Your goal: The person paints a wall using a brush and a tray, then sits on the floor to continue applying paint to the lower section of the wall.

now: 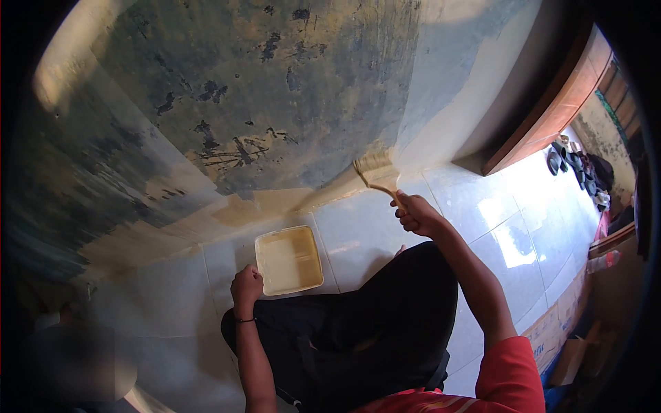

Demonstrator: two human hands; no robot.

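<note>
A paintbrush [376, 173] is held in the right hand [415, 215], the fingers wrapped tight round its wooden handle, and its pale bristles are pressed against the lower part of a worn wall [261, 103] just above the floor line. The wall is seen mottled in blue-grey and dull yellow, with dark flaking patches across its middle; a band of cream paint [206, 220] runs along its base (lighter than the weathered surface above it). A square paint tray [288, 259], filled with cream-coloured paint, is set on the pale tiled floor [509, 234], between the wall and the person's knees. The left hand [246, 287] is closed into a loose fist with nothing held in it, and is rested just beside the tray's near left corner; whether it touches the rim cannot be told. A dark band [245, 320] is worn at that wrist. The person is seen crouched or seated low, in black trousers [372, 323] and a red sleeve [509, 378]. To the right, a reddish-brown wooden door frame [551, 117] is set at the end of the wall, and a cluster of shoes [578, 168] is left on the sunlit tiles near it. A cardboard box [551, 334] lies at the lower right, well apart from the tray.
</note>
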